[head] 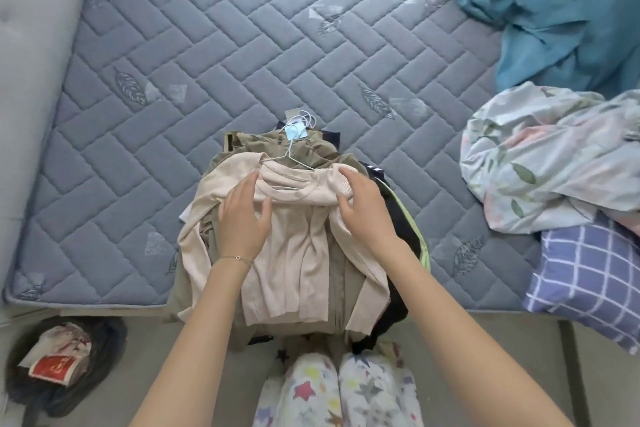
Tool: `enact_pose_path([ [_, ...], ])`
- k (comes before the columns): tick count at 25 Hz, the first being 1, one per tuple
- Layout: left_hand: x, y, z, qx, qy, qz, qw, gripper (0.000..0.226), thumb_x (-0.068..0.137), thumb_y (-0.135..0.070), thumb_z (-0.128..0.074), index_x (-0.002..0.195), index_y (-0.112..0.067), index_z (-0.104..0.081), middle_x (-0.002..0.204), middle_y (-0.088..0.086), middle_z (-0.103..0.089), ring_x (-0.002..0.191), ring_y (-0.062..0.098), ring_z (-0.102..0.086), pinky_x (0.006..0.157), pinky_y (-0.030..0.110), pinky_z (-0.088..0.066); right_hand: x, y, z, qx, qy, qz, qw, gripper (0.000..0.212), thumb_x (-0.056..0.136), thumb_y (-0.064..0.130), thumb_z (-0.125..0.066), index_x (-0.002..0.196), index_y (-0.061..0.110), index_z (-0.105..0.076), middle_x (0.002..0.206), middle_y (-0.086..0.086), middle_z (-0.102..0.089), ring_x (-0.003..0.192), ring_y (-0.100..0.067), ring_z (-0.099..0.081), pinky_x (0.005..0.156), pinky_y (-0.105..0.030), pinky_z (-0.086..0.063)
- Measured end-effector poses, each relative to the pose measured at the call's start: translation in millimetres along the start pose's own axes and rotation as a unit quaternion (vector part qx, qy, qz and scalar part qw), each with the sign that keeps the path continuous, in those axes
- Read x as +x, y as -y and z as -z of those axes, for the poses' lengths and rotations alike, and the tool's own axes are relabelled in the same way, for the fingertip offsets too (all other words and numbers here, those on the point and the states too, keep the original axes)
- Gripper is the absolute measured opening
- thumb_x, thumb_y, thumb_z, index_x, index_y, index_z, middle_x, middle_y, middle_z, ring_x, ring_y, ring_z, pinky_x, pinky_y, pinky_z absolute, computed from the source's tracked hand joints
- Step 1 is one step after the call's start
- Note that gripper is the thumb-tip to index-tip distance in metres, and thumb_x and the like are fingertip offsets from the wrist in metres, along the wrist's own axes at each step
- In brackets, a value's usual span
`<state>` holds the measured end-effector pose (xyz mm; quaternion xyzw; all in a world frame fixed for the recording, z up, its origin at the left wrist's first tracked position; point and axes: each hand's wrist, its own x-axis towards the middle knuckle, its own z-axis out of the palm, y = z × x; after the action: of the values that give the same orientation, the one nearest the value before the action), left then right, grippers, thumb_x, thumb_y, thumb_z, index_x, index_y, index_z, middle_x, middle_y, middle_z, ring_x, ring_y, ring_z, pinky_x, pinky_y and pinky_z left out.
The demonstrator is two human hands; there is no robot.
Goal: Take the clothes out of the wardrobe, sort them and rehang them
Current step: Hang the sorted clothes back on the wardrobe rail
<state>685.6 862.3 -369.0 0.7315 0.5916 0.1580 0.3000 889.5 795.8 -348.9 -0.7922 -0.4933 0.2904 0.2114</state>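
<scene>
A pile of clothes on hangers lies at the near edge of the grey quilted mattress (277, 28). On top is a cream knit sweater (298, 253) on a thin metal hanger (289, 158). Olive garments (263, 142) and black clothing (405, 229) lie under it. My left hand (242, 218) rests on the sweater's left shoulder with its fingers spread. My right hand (363, 208) pinches the sweater's right shoulder between thumb and fingers. Several white hanger hooks (304, 116) stick out at the pile's far end.
A teal sheet (554, 10) is heaped at the mattress's far right. A floral quilt (540, 163) and a blue checked pillow (588, 281) lie on the right side. A dark bag with a red-and-white item (59, 357) sits on the floor at left. A grey headboard (31, 45) runs along the left.
</scene>
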Motion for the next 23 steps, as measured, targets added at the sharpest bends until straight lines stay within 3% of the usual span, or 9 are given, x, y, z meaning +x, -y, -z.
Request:
enact_pose_path([
  [4,34.1,42.6,-61.3,-0.004,0.001,0.042,0.999,0.049,0.096,-0.021,-0.055,0.143,-0.018,-0.042,0.146,0.0,-0.047,0.133,0.02,-0.04,0.11,0.034,-0.028,77.9,-50.9,-68.5,-0.032,0.043,0.006,0.999,0.049,0.093,0.014,-0.052,0.141,0.014,-0.045,0.141,-0.005,-0.05,0.133,-0.024,-0.042,0.11,-0.046,-0.033],
  [7,46.8,69.6,-113.4,-0.026,-0.009,0.063,0.998,0.048,0.095,-0.018,-0.057,0.141,-0.014,-0.045,0.144,0.002,-0.049,0.133,0.021,-0.042,0.11,0.034,-0.028,116.5,-89.4,-116.9,-0.075,0.077,0.024,0.994,0.052,0.092,0.013,-0.051,0.143,0.013,-0.042,0.142,-0.006,-0.049,0.132,-0.026,-0.04,0.111,-0.04,-0.03],
  [11,46.0,79.1,-163.9,-0.089,-0.016,0.09,0.992,0.046,0.095,-0.015,-0.056,0.141,-0.01,-0.046,0.142,0.003,-0.05,0.133,0.017,-0.043,0.107,0.018,-0.026,149.0,-120.5,-147.7,-0.138,0.084,0.024,0.987,0.049,0.097,0.022,-0.045,0.145,0.014,-0.037,0.143,-0.004,-0.047,0.131,-0.026,-0.039,0.107,-0.038,-0.028],
  [15,43.4,65.2,-186.2,-0.139,-0.024,0.101,0.985,0.043,0.096,-0.013,-0.054,0.139,-0.009,-0.048,0.14,0.003,-0.052,0.131,0.013,-0.044,0.104,0.009,-0.025,167.3,-128.7,-156.6,-0.241,0.066,0.045,0.967,0.033,0.099,0.034,-0.043,0.123,0.014,-0.054,0.127,-0.005,-0.055,0.121,-0.028,-0.041,0.097,-0.041,-0.031],
  [18,43.8,57.3,-187.2,-0.16,-0.025,0.115,0.98,0.04,0.098,-0.016,-0.052,0.138,-0.011,-0.05,0.137,0.001,-0.054,0.126,0.008,-0.046,0.1,0.005,-0.027,169.1,-124.9,-150.0,-0.148,0.058,0.044,0.986,0.025,0.093,0.033,-0.054,0.103,0.014,-0.067,0.107,-0.003,-0.063,0.109,-0.027,-0.049,0.091,-0.041,-0.034],
  [20,49.0,52.8,-183.9,-0.186,-0.042,0.134,0.972,0.038,0.099,-0.019,-0.051,0.136,-0.011,-0.052,0.135,0.0,-0.056,0.125,0.008,-0.048,0.103,0.013,-0.033,160.5,-123.2,-143.0,-0.033,0.003,0.065,0.997,0.017,0.086,0.026,-0.062,0.094,0.014,-0.071,0.095,-0.001,-0.064,0.097,-0.024,-0.055,0.086,-0.041,-0.042],
  [23,66.4,48.8,-178.4,-0.273,-0.073,0.194,0.94,0.037,0.098,-0.022,-0.053,0.131,-0.005,-0.057,0.126,0.003,-0.062,0.116,0.012,-0.058,0.092,0.011,-0.044,134.5,-114.7,-139.0,0.098,-0.035,0.136,0.985,0.009,0.079,0.012,-0.067,0.087,0.009,-0.07,0.085,-0.002,-0.059,0.079,-0.019,-0.057,0.074,-0.038,-0.048],
])
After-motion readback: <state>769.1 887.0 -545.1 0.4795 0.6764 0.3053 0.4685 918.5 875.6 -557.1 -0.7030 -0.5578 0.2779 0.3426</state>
